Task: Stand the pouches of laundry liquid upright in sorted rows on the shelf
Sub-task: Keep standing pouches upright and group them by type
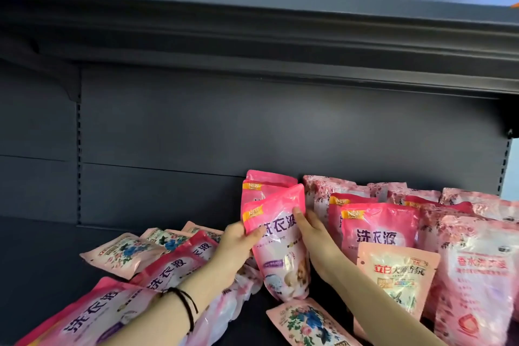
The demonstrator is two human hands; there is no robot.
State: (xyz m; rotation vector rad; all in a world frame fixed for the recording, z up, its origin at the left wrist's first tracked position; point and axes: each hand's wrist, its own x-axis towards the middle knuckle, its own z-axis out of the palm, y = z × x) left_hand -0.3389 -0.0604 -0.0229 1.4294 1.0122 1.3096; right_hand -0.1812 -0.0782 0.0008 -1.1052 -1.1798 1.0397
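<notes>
My left hand [238,239] and right hand [317,239] clasp the bright pink pouch [280,250] upright between their fingers [299,213], its twin [266,184] just behind them; next its base, perhaps not quite down, needs seating squarely on the shelf [42,261].

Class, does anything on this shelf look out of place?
Yes. Pink pouches at the left lie flat in a heap, and one floral pouch lies flat in front; the right-hand rows stand upright.
</notes>
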